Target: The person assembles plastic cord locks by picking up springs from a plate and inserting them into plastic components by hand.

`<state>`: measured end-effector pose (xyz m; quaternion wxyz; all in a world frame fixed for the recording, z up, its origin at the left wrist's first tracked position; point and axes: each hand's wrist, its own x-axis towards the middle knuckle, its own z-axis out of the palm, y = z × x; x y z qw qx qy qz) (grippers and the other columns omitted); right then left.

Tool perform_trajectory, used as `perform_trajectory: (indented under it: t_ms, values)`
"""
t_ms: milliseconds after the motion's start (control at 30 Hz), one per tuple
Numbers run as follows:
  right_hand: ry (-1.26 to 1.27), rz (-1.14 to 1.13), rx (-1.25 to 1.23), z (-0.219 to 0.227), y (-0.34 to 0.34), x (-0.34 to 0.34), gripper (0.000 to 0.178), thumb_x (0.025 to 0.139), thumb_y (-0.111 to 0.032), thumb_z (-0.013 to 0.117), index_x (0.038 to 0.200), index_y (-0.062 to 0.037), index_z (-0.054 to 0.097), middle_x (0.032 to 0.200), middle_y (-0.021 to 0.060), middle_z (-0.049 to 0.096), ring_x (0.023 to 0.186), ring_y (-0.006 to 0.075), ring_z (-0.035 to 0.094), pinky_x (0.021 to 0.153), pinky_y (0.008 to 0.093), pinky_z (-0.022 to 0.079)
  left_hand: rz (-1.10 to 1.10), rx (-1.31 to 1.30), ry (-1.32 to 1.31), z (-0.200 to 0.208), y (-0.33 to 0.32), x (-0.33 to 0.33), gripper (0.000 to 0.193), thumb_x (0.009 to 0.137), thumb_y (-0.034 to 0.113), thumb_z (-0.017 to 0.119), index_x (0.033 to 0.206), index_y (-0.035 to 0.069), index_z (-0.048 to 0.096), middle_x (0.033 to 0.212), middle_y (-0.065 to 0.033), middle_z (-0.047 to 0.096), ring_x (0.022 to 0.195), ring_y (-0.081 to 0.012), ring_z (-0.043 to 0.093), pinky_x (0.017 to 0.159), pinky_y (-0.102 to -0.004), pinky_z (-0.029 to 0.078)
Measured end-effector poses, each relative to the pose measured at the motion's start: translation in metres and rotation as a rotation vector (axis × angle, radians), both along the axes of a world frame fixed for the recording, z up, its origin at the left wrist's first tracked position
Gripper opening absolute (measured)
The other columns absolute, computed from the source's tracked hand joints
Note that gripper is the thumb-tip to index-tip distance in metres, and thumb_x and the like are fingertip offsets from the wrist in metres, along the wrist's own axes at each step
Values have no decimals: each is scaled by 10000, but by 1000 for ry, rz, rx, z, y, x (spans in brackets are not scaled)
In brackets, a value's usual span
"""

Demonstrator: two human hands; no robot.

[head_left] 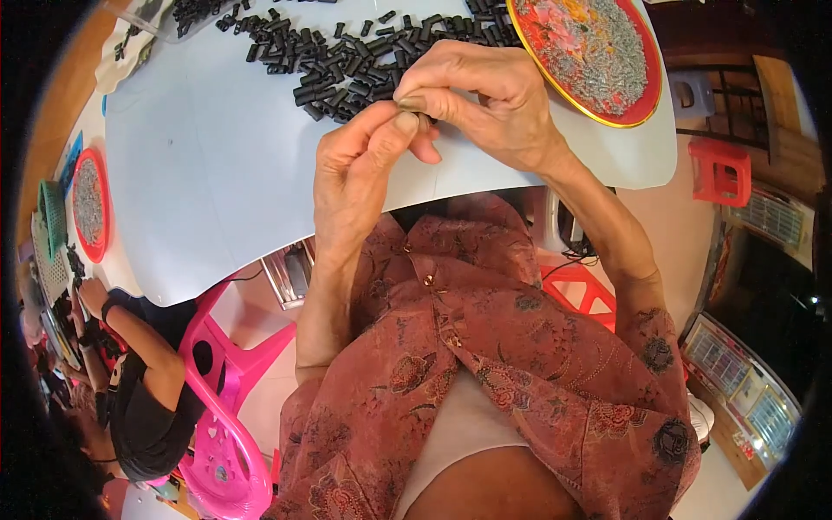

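Observation:
My left hand (364, 160) and my right hand (490, 100) meet over the near side of the white table (208, 182). Thumbs and forefingers of both are pinched together at one spot. Whatever sits between the fingertips is too small and covered to make out. Just beyond the hands spreads a loose heap of short black plastic tubes (334, 74). To the right of my right hand is a red plate with a gold rim (656, 91), covered with many small grey metal pieces (598, 65).
A clear container (160, 22) with black parts stands at the far left. Leftward are another red plate (106, 217) of grey pieces, a green basket (50, 204) and a co-worker's arm (143, 338). A pink chair (221, 416) and red stool (721, 172) stand off the table.

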<state>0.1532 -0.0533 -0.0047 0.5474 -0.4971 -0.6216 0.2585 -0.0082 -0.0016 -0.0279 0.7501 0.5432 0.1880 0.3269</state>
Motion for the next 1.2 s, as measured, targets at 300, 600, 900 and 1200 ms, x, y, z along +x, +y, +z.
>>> perform_trajectory:
  t_ms: [300,600,900,1200]
  values:
    - [-167,-5,-136,17,-8,3,351,724,-80,717,1066,-39,646,898,44,616,802,136,605,708,269,503,150,-84,111,7,-6,-1,226,924,155,551,1003,-37,641,806,-55,666,785,-98,580,759,-250,461]
    - [-198,-105,17,0,-9,-4,377,686,-67,756,1052,-83,666,989,58,609,830,171,607,739,274,509,137,-25,120,7,-4,2,279,941,215,524,958,-35,648,814,-8,623,746,-77,529,692,-224,421]
    - [-251,-149,116,-7,-9,-5,388,662,-31,753,1039,-65,664,971,70,616,815,191,610,693,277,518,69,-24,343,6,-1,-3,250,927,143,542,1057,-56,616,974,-61,632,899,-128,584,823,-278,464]
    - [-429,-221,238,-10,-6,-11,374,628,-54,761,979,1,645,856,90,613,777,238,609,660,314,516,109,-58,167,-5,0,-6,321,921,172,573,1141,-60,593,1001,-56,628,935,-133,577,866,-305,460]
